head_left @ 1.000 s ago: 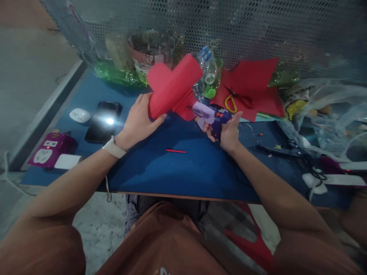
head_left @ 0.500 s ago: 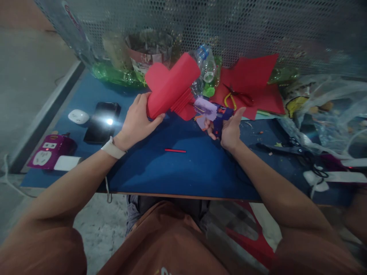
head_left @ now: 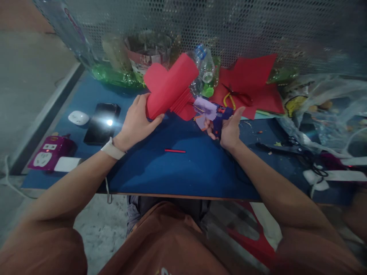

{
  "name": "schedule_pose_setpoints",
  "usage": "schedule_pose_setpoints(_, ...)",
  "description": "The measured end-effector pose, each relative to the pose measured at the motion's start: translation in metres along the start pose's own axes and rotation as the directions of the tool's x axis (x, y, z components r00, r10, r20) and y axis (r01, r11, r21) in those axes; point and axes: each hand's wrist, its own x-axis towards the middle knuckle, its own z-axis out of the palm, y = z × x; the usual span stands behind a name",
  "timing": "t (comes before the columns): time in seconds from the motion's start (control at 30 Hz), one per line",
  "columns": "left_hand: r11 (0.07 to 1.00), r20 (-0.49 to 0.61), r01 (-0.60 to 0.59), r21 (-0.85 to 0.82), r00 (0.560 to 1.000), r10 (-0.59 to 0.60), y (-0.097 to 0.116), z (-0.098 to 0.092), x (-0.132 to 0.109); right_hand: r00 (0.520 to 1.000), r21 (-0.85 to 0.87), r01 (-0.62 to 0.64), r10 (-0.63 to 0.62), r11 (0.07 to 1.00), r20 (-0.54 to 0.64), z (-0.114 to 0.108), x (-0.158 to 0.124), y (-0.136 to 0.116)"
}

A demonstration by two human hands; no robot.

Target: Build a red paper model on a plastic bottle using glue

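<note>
A roll of red paper (head_left: 172,86) with heart-like flaps and folded strips on its side is gripped at its lower end by my left hand (head_left: 139,120). My right hand (head_left: 229,130) is wrapped round a dark blue glue gun (head_left: 219,118), its thumb sticking up. Torn pieces of purple paper (head_left: 205,107) cover the front of the glue gun, so its tip is mostly hidden, close to the folded red strips. On the blue table (head_left: 186,175) below both hands lies a thin red stick (head_left: 175,151).
Left of me are a black phone (head_left: 100,124) with its light on, a white case (head_left: 78,118) and a purple power socket (head_left: 51,152). Plastic bottles (head_left: 207,72), red sheets (head_left: 252,82) with pliers (head_left: 229,100), scissors (head_left: 282,149) and a plastic bag (head_left: 329,114) lie at the back and right.
Both hands keep their holds, and the red roll and glue gun stay almost in place. Only a very slight shift of the view shows.
</note>
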Motion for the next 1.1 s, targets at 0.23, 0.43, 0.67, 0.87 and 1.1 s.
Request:
schedule_pose_setpoints(0.23,1.0,-0.001,-0.013,0.011,1.0,0.013,0.0,0.0,0.0,0.997,0.169,-0.009,0.021,0.986,-0.07,0.0,-0.001,-0.007)
schedule_pose_setpoints(0.43,1.0,0.011,-0.009,-0.008,1.0,0.009,-0.001,0.0,0.0,1.0,0.24,-0.002,0.008,0.971,-0.022,0.002,-0.008,-0.019)
schedule_pose_setpoints(0.67,1.0,-0.008,-0.01,0.003,1.0,0.01,-0.002,0.002,0.0,0.995,0.252,0.014,0.011,0.968,-0.096,0.001,-0.006,-0.019)
schedule_pose_setpoints(0.87,1.0,0.005,-0.016,-0.008,1.0,0.016,-0.001,0.002,0.0,0.994,0.236,0.026,-0.001,0.971,-0.106,-0.006,-0.001,-0.014)
schedule_pose_setpoints(1.1,1.0,-0.052,-0.011,0.008,0.999,0.011,-0.008,0.003,0.006,0.974,-0.287,0.223,-0.225,0.932,0.024,-0.062,0.003,-0.001)
